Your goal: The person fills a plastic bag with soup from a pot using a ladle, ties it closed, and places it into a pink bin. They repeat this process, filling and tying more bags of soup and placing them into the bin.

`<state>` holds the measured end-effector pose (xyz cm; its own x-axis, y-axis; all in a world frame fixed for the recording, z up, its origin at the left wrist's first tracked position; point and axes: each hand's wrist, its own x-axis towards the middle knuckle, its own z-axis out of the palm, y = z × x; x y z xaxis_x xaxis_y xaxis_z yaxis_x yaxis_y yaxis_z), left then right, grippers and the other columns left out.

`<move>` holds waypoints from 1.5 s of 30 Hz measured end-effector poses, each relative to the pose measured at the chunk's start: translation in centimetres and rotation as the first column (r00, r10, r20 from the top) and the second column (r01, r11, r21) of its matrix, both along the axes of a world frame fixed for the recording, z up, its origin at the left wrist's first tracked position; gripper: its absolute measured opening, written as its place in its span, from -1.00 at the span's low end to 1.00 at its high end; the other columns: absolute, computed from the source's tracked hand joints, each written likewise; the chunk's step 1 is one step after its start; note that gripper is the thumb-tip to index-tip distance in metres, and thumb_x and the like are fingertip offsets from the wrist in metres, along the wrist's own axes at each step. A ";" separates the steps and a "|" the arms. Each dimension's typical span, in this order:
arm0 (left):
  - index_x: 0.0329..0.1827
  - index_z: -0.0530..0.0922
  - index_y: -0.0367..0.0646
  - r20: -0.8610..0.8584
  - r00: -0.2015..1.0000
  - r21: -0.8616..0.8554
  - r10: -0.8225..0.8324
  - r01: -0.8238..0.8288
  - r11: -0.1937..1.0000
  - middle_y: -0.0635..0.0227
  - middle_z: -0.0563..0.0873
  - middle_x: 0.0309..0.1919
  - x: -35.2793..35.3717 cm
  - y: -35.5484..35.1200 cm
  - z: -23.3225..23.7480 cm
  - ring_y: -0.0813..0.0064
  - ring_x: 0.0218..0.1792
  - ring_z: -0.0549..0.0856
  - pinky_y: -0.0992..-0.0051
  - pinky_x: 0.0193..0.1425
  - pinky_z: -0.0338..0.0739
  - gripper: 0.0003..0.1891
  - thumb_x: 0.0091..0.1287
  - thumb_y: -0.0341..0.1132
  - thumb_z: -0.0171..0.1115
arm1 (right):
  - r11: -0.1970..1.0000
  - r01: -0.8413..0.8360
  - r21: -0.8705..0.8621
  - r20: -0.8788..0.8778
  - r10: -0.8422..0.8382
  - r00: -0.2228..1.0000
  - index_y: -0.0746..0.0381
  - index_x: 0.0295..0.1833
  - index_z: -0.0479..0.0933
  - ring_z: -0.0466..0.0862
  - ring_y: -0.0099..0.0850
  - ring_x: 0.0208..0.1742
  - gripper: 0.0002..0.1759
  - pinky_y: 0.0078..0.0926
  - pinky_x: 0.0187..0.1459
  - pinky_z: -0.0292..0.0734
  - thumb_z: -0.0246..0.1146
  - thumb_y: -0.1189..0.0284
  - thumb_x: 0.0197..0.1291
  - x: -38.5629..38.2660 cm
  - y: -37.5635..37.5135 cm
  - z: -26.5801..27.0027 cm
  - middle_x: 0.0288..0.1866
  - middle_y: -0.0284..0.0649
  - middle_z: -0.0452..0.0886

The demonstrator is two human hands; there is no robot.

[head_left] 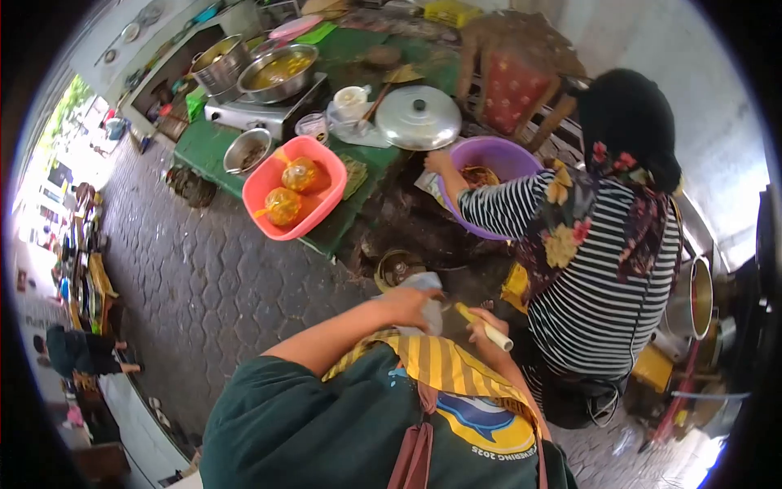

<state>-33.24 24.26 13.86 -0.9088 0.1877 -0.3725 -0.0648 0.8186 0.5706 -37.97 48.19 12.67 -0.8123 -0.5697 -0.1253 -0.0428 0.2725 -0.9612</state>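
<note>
My left hand [407, 307] is closed on a pale, translucent plastic bag [425, 284], which hangs in front of my body. In my right hand [485, 326] is a tool with a thick cream handle [495, 335] and a yellow neck; its working end is not clear enough to name. Just beyond the bag, low down, sits a round metal pan [397, 269], partly covered by the bag. What the bag contains cannot be made out.
Beside me on the right, a person in a striped top [603, 285] reaches to a purple tub [497, 163]. A pink basin [295, 189] with two filled bags stands on the green table [220, 159]. Behind it, a pan of yellow broth [278, 73] sits on a stove [252, 114].
</note>
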 end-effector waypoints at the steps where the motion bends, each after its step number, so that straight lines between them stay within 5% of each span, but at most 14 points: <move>1: 0.24 0.39 0.05 -0.017 0.999 -0.022 0.049 -0.050 0.999 0.03 0.66 -0.18 0.5 -2.9 -0.1 0.08 -0.16 0.65 0.23 -0.05 0.52 -0.26 -0.09 -0.02 0.39 | 0.999 0.029 -0.022 0.068 -0.028 0.997 0.27 -0.07 0.56 0.58 -0.56 -0.49 -0.73 -0.61 -0.41 0.47 0.15 0.42 0.13 0.0 0.1 0.0 -0.47 -0.26 0.59; 3: 0.12 0.51 0.04 0.124 0.935 -0.152 0.333 -0.313 0.937 0.09 0.65 -0.11 1.2 -8.8 0.8 0.13 -0.08 0.64 0.23 0.02 0.52 -0.42 -0.05 -0.12 0.35 | 0.996 0.076 -0.052 0.176 -0.066 0.982 0.26 -0.04 0.55 0.56 -0.63 -0.53 -0.71 -0.72 -0.46 0.45 0.10 0.36 0.21 0.2 0.3 -0.5 -0.43 -0.25 0.61; 7: -0.12 0.61 -0.16 -0.350 0.598 -0.006 0.721 -0.771 0.636 -0.02 0.66 -0.24 3.9 -21.7 -4.0 0.03 -0.15 0.64 0.18 -0.06 0.50 -0.63 0.16 -0.07 0.21 | 0.977 0.212 0.007 0.405 -0.197 0.893 0.25 -0.01 0.52 0.58 -0.57 -0.55 -0.67 -0.70 -0.50 0.46 0.09 0.25 0.27 0.5 -1.2 -1.2 -0.40 -0.21 0.62; 10: -0.10 0.63 -0.16 -0.192 0.331 0.221 0.924 -0.903 0.369 0.06 0.69 -0.29 4.0 -24.5 -4.0 0.23 -0.22 0.68 0.31 -0.13 0.49 -0.70 0.20 -0.18 0.18 | 0.941 0.333 -0.064 0.560 -0.243 0.792 0.24 0.00 0.49 0.59 -0.52 -0.56 -0.60 -0.66 -0.52 0.46 0.08 0.13 0.29 0.3 -3.0 -1.6 -0.39 -0.18 0.63; 14: -0.10 0.63 -0.19 -0.327 0.352 0.173 0.877 -0.890 0.422 0.08 0.69 -0.28 3.9 -22.6 -6.6 0.29 -0.24 0.68 0.35 -0.14 0.49 -0.67 0.22 -0.16 0.18 | 0.930 0.365 -0.050 0.603 -0.263 0.753 0.23 -0.01 0.48 0.58 -0.52 -0.55 -0.59 -0.62 -0.50 0.46 0.11 0.11 0.27 -0.2 -4.1 -1.5 -0.37 -0.17 0.62; 16: -0.11 0.63 -0.24 -0.056 0.271 0.230 0.961 -0.933 0.277 -0.02 0.69 -0.30 3.5 -20.3 -4.6 0.18 -0.22 0.69 0.32 -0.08 0.50 -0.64 0.16 -0.14 0.22 | 0.933 0.357 -0.036 0.584 -0.271 0.765 0.22 -0.02 0.47 0.58 -0.52 -0.55 -0.60 -0.62 -0.50 0.46 0.13 0.11 0.26 -0.7 -4.5 -1.9 -0.36 -0.17 0.62; 26: -0.13 0.64 -0.23 0.036 0.379 0.301 0.925 -0.886 0.352 0.06 0.69 -0.36 3.6 -17.4 -7.6 0.34 -0.30 0.68 0.39 -0.16 0.49 -0.65 0.20 -0.12 0.21 | 0.963 0.238 -0.128 0.486 -0.148 0.861 0.18 -0.18 0.45 0.55 -0.63 -0.49 -0.86 -0.72 -0.47 0.43 0.22 0.48 0.14 -0.7 0.2 -3.4 -0.46 -0.31 0.54; 28: -0.12 0.63 -0.22 -0.035 0.442 0.291 0.896 -0.854 0.432 0.02 0.69 -0.29 3.6 -17.2 -8.7 0.22 -0.23 0.68 0.32 -0.12 0.50 -0.63 0.19 -0.09 0.21 | 0.982 -0.034 0.187 -0.114 0.057 0.992 0.15 -0.23 0.48 0.54 -0.55 -0.38 -0.88 -0.59 -0.39 0.42 0.19 0.43 0.08 -4.5 6.0 -8.5 -0.41 -0.32 0.54; 30: -0.13 0.62 -0.21 -0.053 0.410 0.257 0.911 -0.876 0.409 -0.01 0.67 -0.24 3.2 -17.0 -9.0 0.06 -0.16 0.66 0.22 -0.08 0.49 -0.60 0.18 -0.05 0.20 | 0.847 -0.110 0.519 -0.594 0.451 0.666 0.11 -0.28 0.52 0.53 -0.47 -0.26 -0.87 -0.46 -0.30 0.42 0.16 0.37 0.01 -10.4 8.7 -14.6 -0.36 -0.32 0.53; 32: -0.21 0.62 -0.19 -0.093 0.478 0.203 0.874 -0.850 0.486 -0.03 0.66 -0.28 2.6 -17.1 -9.6 0.02 -0.16 0.64 0.19 -0.09 0.49 -0.60 0.17 0.00 0.18 | 0.716 0.077 0.694 -0.718 0.696 0.011 0.07 -0.33 0.55 0.52 -0.39 -0.15 -0.84 -0.33 -0.21 0.41 0.13 0.32 -0.06 -17.3 9.0 -21.1 -0.30 -0.32 0.52; 33: -0.21 0.62 -0.19 -0.116 0.480 0.224 0.870 -0.840 0.494 -0.04 0.66 -0.29 2.6 -16.8 -9.9 0.01 -0.17 0.64 0.18 -0.08 0.49 -0.61 0.17 -0.01 0.18 | 0.477 0.109 0.872 -0.485 0.873 0.060 0.09 -0.35 0.54 0.51 -0.38 -0.15 -0.85 -0.33 -0.20 0.42 0.13 0.33 -0.07 -17.2 12.2 -20.5 -0.31 -0.31 0.53; 35: -0.21 0.62 -0.20 -0.140 0.499 0.237 0.855 -0.821 0.519 -0.05 0.66 -0.29 2.5 -16.3 -9.0 0.00 -0.16 0.64 0.18 -0.07 0.49 -0.61 0.17 -0.01 0.19 | 0.505 0.135 0.853 -0.510 0.860 0.004 0.10 -0.32 0.52 0.51 -0.34 -0.16 -0.87 -0.36 -0.22 0.41 0.11 0.37 0.01 -17.3 10.5 -18.5 -0.33 -0.26 0.51; 40: -0.10 0.60 -0.21 -0.105 0.537 0.145 0.837 -0.824 0.547 -0.09 0.65 -0.24 4.6 -15.2 -8.2 -0.02 -0.12 0.63 0.21 -0.03 0.48 -0.59 0.18 -0.04 0.19 | 0.980 0.037 0.195 -0.585 0.086 0.807 0.18 -0.09 0.45 0.63 -0.05 -0.27 -0.77 -0.31 -0.36 0.51 0.17 0.52 0.09 0.3 -5.9 1.4 -0.30 -0.03 0.60; 45: -0.03 0.59 -0.20 0.071 0.414 0.194 0.908 -0.898 0.394 -0.08 0.65 -0.18 7.3 -15.2 -8.1 0.00 -0.08 0.63 0.23 -0.01 0.47 -0.57 0.17 -0.06 0.21 | 0.924 0.099 0.370 -0.665 0.189 0.723 0.20 -0.12 0.47 0.60 -0.04 -0.40 -0.74 -0.22 -0.40 0.46 0.28 0.50 0.03 -2.1 -5.5 -2.0 -0.38 -0.02 0.56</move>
<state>-25.90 9.04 5.73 -0.6000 -0.6970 -0.3926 -0.6775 0.1818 0.7128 -40.10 42.69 10.69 -0.7293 -0.6378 0.2478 -0.6614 0.5644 -0.4940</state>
